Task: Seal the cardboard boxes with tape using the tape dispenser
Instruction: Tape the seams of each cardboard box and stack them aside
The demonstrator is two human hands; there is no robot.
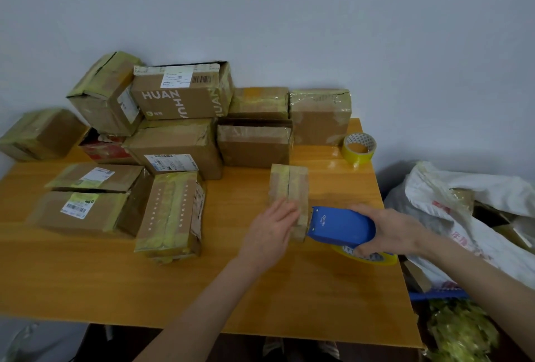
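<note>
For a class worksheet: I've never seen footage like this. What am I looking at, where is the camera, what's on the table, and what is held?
No machine here: a person works bare-handed, filmed by one camera worn on the head, looking down. The left hand rests on a small cardboard box on the wooden table. The right hand grips a blue tape dispenser at the box's near end. Behind lie many taped boxes and a spare tape roll; a white bag sits beside the table.
</note>
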